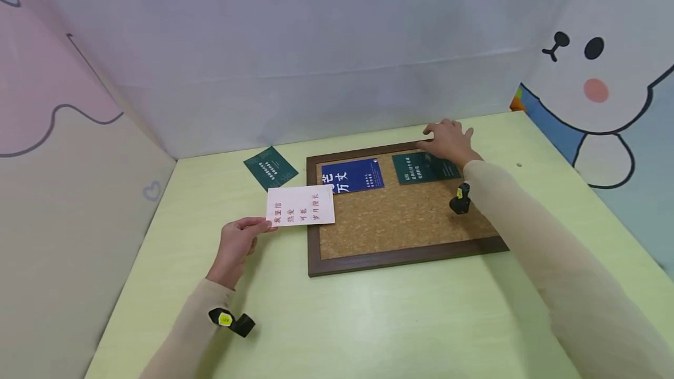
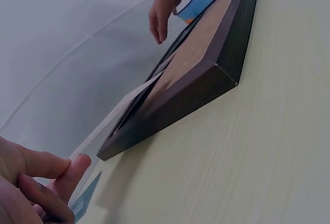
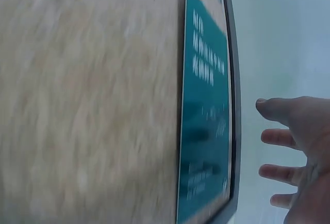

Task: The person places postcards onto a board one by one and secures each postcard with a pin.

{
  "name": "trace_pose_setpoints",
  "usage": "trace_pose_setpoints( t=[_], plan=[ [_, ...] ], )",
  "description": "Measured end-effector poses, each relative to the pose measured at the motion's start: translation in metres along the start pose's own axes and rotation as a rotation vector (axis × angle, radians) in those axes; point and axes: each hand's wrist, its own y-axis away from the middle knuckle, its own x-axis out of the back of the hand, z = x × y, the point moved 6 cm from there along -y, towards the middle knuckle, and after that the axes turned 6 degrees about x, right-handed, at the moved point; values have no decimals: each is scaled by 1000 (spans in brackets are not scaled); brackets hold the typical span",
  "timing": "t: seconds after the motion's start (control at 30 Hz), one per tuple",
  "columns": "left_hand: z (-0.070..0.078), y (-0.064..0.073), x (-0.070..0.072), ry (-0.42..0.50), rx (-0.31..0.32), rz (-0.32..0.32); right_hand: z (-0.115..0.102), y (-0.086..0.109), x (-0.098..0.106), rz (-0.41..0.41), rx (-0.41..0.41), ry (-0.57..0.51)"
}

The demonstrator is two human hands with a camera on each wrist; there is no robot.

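My left hand (image 1: 239,250) pinches a pale pink card (image 1: 300,206) with red characters by its lower left corner. The card overlaps the left side of a cork board (image 1: 389,221) in a dark wooden frame (image 1: 313,250); in the left wrist view it shows nearly edge-on. My right hand (image 1: 450,142) is over the board's far edge, fingers spread and holding nothing in the right wrist view. Below it, a dark green card (image 3: 203,115) lies on the cork, partly covered by the hand in the head view. A blue card (image 1: 363,174) lies left of that one.
Another dark green card (image 1: 271,168) lies on the pale yellow-green table (image 1: 400,320), left of the board. A white cloth wall (image 1: 316,75) stands behind the table. Side panels with cartoon pictures (image 1: 595,92) flank it.
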Motion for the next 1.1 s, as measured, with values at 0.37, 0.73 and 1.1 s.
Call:
trace_pose_setpoints(
  t=[0.37,0.73,1.1],
  plan=[
    [8,9,-40,-5,-56,-4,51,16,17,11,-75,34],
    [8,13,-71,-22,-73,1,90,34,27,-7,-130,39],
    [8,18,-84,-73,-123,40,107,43,32,-26,-151,25]
  ],
)
